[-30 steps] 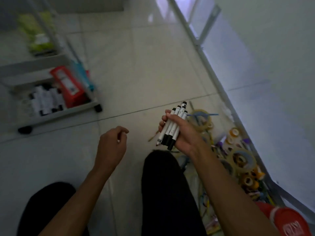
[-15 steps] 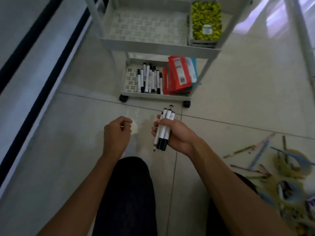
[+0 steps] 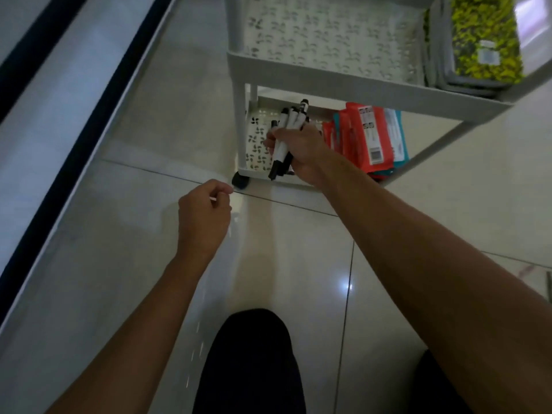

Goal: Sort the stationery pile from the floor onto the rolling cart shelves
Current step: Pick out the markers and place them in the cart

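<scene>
My right hand (image 3: 300, 152) grips a bundle of black-and-white markers (image 3: 287, 127), held over the left part of the bottom shelf (image 3: 254, 135) of the white rolling cart (image 3: 328, 82). The hand hides the markers that lie on that shelf. Red and teal packs (image 3: 370, 135) stand on the same shelf to the right. My left hand (image 3: 204, 218) hovers above the floor near the cart's front left wheel (image 3: 240, 182), fingers curled with nothing visible in them.
A yellow-patterned notebook (image 3: 484, 40) lies on grey ones at the right of the cart's upper shelf. A dark-edged wall base (image 3: 74, 121) runs diagonally on the left. My dark-trousered knees (image 3: 251, 366) are at the bottom. Glossy floor tiles surround the cart.
My view swung from the pile to the cart and closer. My right hand carried the markers forward, from above the floor to over the bottom shelf. The left hand stayed curled.
</scene>
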